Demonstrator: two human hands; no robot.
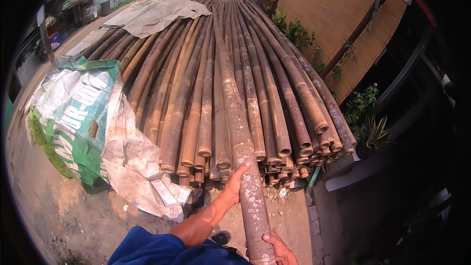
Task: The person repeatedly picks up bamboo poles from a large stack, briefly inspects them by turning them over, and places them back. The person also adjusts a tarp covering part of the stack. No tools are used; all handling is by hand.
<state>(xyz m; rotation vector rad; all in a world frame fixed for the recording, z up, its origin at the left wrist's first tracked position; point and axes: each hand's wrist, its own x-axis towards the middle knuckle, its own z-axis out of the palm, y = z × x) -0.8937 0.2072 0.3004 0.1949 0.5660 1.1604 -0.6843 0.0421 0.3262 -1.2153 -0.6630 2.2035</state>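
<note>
A long, thick bamboo pole (250,176) with whitish blotches runs from the pile toward my body, its near end sticking out past the other poles. My left hand (237,182) grips it from the left side, thumb on top, just beyond the stack's front. Closer to me, my right hand (279,249) wraps its right side near the lower edge; the fingers underneath are hidden. Behind and beneath lies a large stack of brown bamboo poles (196,93), their cut round ends facing me. The held pole's far part rests over the stack.
Green and white plastic sheeting (78,118) drapes the stack's left side, and a pale tarp (157,12) covers its far left. A woven bamboo panel (328,24) leans at the right, near potted plants (375,132). Bricks (314,221) edge the dirt ground (93,216).
</note>
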